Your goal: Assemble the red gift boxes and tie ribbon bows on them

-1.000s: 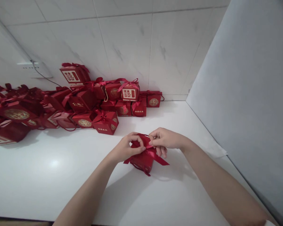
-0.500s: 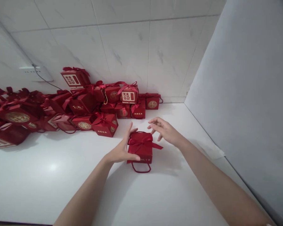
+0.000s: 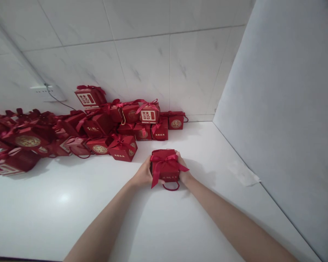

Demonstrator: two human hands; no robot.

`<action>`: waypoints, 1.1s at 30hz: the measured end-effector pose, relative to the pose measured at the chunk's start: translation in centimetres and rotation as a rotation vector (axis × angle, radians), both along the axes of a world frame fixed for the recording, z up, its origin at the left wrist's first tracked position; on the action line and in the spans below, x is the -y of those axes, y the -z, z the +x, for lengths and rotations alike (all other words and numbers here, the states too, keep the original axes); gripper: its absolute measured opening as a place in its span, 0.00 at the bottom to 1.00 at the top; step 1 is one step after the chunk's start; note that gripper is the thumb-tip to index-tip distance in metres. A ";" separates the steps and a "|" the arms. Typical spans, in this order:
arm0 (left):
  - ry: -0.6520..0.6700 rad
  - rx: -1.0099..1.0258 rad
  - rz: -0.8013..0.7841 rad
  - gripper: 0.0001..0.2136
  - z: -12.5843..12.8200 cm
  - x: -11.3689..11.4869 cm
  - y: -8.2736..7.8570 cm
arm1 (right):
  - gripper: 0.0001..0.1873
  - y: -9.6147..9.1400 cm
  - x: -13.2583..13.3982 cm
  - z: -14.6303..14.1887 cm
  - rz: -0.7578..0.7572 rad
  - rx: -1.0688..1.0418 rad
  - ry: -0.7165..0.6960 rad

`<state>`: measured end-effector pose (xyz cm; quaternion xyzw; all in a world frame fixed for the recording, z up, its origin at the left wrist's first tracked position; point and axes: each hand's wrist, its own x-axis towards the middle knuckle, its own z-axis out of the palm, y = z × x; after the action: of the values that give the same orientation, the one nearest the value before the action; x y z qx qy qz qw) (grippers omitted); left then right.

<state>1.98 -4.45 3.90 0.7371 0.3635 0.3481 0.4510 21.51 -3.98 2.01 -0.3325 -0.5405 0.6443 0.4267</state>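
Observation:
A red gift box (image 3: 170, 171) with a ribbon bow on top and a cord handle hanging at its near side is between my two hands. My left hand (image 3: 144, 171) grips its left side, the fingers partly hidden by the box. Against the right side presses my right hand (image 3: 183, 169), whose fingers go out of sight behind it. One ribbon tail hangs over the front left, the other points right. Whether the box touches the white table (image 3: 158, 225) or is slightly raised, I cannot tell.
Several similar red boxes are piled along the tiled wall (image 3: 142, 69), the nearest being a bowed box (image 3: 123, 147) left of my hands. A white panel (image 3: 284, 109) stands on the right, with a pale flat scrap (image 3: 244, 174) by its foot. A cable (image 3: 59, 100) runs from a wall socket (image 3: 48, 93).
My right hand has come down from beside the box and closed on its right side. My left hand has tightened on the left. The box has shifted slightly away and right.

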 end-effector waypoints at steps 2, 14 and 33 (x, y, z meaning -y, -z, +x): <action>-0.023 0.029 0.025 0.47 0.1 0.0 0.3 | 0.43 0.0 0.6 0.1 0.036 -0.110 0.068; -0.042 -0.001 0.002 0.42 -0.7 -0.2 -0.1 | 0.58 -1.2 1.0 3.3 0.090 -0.013 -0.187; -0.016 -0.048 0.019 0.39 -0.1 0.0 -0.4 | 0.38 -0.9 -0.1 3.8 0.189 -0.007 -0.159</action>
<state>1.83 -4.40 4.30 0.7465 0.3769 0.3375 0.4322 25.27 -3.88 2.94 -0.2447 -0.6221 0.6233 0.4057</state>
